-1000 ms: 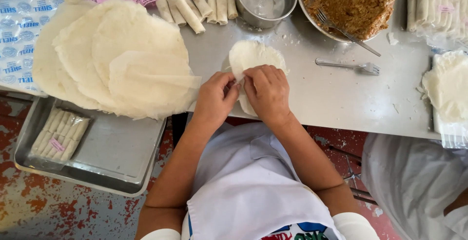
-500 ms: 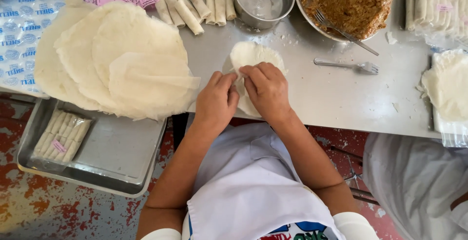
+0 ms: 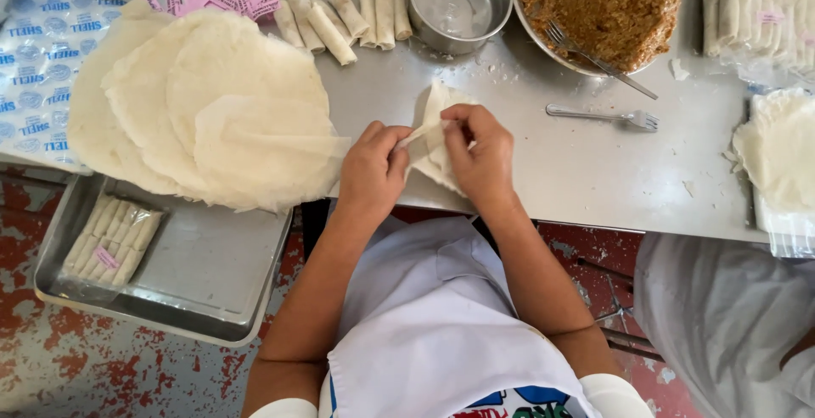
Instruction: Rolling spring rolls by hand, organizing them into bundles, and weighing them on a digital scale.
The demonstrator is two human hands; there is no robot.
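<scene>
Change: half a second ago the wrapper (image 3: 435,134) lay round and flat under my fingers; now its near sides are folded up and in, and both my hands have drawn closer together over it.
Left hand (image 3: 372,172): pinched narrow on the wrapper's left flap, thumb and forefinger closed on the thin sheet.
Right hand (image 3: 480,151): curled over the fold, fingers pressing the right flap down; holding the wrapper, nothing else.
Wrapper, place: on the counter (image 3: 594,172), near its front edge, about midway along; far tip points toward the metal cup (image 3: 459,2).
Filling inside: hidden by my fingers; cannot tell how much.
Step, as I judge it: tucking the sides before rolling.
How to do it well: keep both flaps even, pull snug without tearing the thin sheet, press air out, roll away from the front edge, keep the tip for sealing.
Risk: the sheet looks fragile; a hard pinch could split it.
Wrapper stack (image 3: 195,104): left part of the counter, overhanging the front edge.
Finished rolls (image 3: 340,15): back edge, left of the cup.
Filling bowl (image 3: 607,2): back edge, right of the cup, fork standing in it.
Spare fork (image 3: 603,117): lying right of my hands.
Tray (image 3: 195,274): below the counter's front-left corner, a packet of rolls in it.
</scene>
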